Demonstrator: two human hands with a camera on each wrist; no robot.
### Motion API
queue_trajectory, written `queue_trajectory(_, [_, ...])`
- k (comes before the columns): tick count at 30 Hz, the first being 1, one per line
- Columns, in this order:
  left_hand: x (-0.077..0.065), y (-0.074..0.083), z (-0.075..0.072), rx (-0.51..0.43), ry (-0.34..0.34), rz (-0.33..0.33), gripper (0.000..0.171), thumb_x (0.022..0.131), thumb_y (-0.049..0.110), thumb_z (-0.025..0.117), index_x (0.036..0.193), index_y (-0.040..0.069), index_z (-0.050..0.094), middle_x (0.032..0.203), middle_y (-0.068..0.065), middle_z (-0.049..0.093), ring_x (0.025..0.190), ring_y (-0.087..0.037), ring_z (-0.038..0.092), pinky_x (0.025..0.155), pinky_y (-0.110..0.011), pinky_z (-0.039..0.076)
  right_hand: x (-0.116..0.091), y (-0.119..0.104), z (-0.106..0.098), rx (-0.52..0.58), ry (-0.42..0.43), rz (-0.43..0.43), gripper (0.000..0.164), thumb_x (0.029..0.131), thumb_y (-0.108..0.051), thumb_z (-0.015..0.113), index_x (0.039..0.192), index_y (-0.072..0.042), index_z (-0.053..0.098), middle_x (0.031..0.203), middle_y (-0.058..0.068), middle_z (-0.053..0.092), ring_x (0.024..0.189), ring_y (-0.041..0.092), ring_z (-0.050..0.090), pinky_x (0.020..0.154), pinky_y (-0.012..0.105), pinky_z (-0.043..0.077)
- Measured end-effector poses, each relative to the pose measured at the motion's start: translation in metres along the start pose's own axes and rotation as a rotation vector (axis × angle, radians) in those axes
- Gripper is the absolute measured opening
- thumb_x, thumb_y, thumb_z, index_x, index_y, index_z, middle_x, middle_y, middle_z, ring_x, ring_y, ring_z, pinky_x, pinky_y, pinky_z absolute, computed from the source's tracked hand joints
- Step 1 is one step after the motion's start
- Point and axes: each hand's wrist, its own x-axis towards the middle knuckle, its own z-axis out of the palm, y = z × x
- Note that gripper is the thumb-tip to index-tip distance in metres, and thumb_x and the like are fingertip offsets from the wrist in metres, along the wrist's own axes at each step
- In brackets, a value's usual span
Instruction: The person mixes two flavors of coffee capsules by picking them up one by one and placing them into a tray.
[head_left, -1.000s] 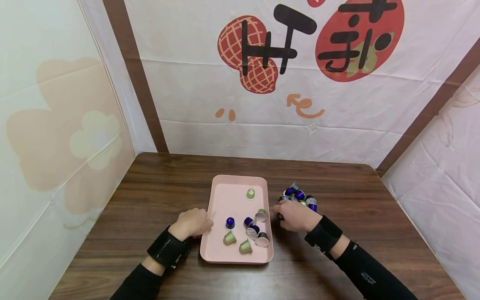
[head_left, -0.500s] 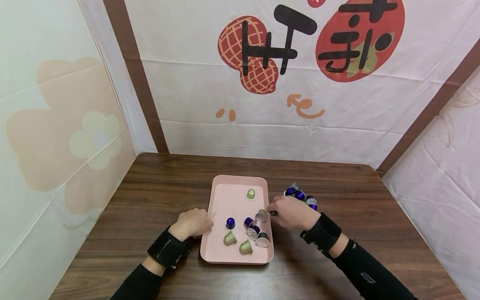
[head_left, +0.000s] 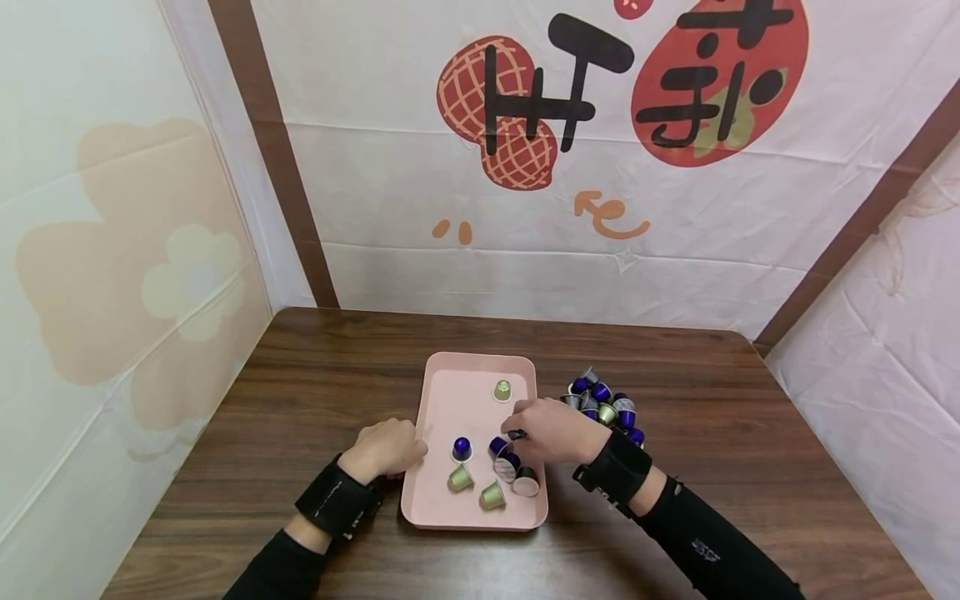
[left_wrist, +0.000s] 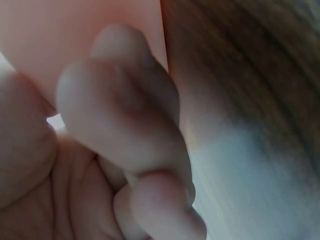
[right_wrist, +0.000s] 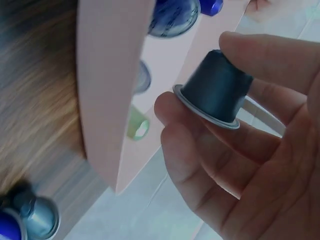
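My left hand (head_left: 386, 448) grips the left rim of a pink tray (head_left: 450, 392), thumb and curled fingers on either side of it. Over the tray's right part, my right hand (head_left: 558, 429) pinches a dark teal coffee capsule (right_wrist: 217, 87) between thumb and fingers; its silver rim faces down toward the fingertips in the right wrist view. In the tray lie a green capsule (head_left: 502, 390) at the far end, an upright blue capsule (head_left: 462, 450), and two tilted green ones, the nearer a green capsule (head_left: 492, 497). A dark capsule (head_left: 526, 481) lies by the right wall.
A heap of blue, grey and green capsules (head_left: 600, 404) lies on the wooden table (head_left: 337, 367) just right of the tray, behind the right wrist. A printed cloth wall (head_left: 375, 275) rises behind the table, with more cloth at both sides.
My right hand has moved left from the heap, over the tray's right rim, carrying the capsule, and now covers a green capsule there. My left hand keeps its place.
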Motion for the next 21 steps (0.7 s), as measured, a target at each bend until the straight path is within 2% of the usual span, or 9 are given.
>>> queue_trajectory(4, [-0.001,0.0,0.0,0.002,0.0,-0.002,0.032,0.087,0.025,0.051,0.058,0.01,0.055,0.05,-0.001,0.052,0.046,-0.015,0.048,0.048,-0.031,0.036,0.008,-0.008,0.002,-0.026,0.0,-0.023,0.023,0.087,-0.015,0.063,0.109,-0.01,0.069,0.095,0.003,0.06,0.069,0.005,0.051,0.061,0.022,0.046])
queue_trajectory(8, [-0.001,0.001,0.0,-0.004,-0.001,-0.003,0.032,0.086,0.024,0.051,0.058,0.01,0.055,0.05,-0.001,0.052,0.045,-0.015,0.048,0.048,-0.031,0.036,0.015,-0.016,0.002,-0.052,-0.002,-0.05,0.024,0.088,-0.016,0.063,0.111,-0.011,0.068,0.095,0.002,0.06,0.074,0.007,0.053,0.067,0.022,0.046])
queue_trajectory(21, [-0.001,0.001,0.0,-0.003,0.032,0.029,0.031,0.083,0.023,0.053,0.054,0.011,0.054,0.045,0.001,0.05,0.044,-0.015,0.048,0.046,-0.032,0.037,0.029,-0.029,0.009,-0.047,-0.057,-0.082,0.026,0.088,-0.019,0.065,0.113,-0.014,0.066,0.094,-0.001,0.059,0.075,0.006,0.053,0.07,0.021,0.045])
